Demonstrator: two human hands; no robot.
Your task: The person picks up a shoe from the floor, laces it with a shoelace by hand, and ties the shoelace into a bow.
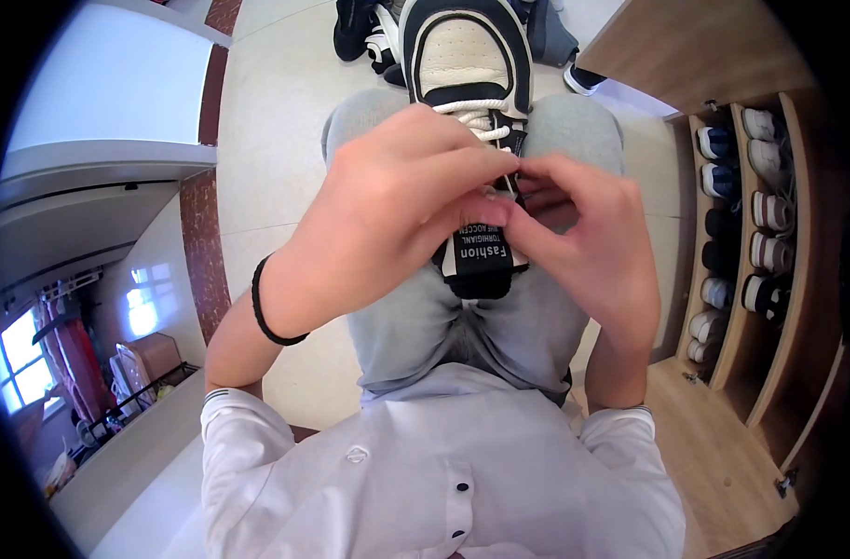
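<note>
We're seeing a sneaker (467, 61) lying lengthwise on the lap (378, 340), toe pointing away, tongue (481, 256) facing the torso (378, 494). Left hand (397, 196) and right hand (592, 224) are meeting over the tongue. Beyond, we're marking shoes (550, 37) sitting on the floor (266, 112), either side of the toe. Right, a shoe cabinet (745, 233) is holding footwear (770, 211) in two columns. Far left, we're placing a window (24, 368) beside hanging clothes (75, 359).

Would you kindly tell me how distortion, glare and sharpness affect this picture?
In the head view, black rounded edges and a bowed wooden cabinet suggest fisheye distortion; the window is overexposed; glare brightens the wall; the shoe looks reasonably sharp.
</note>
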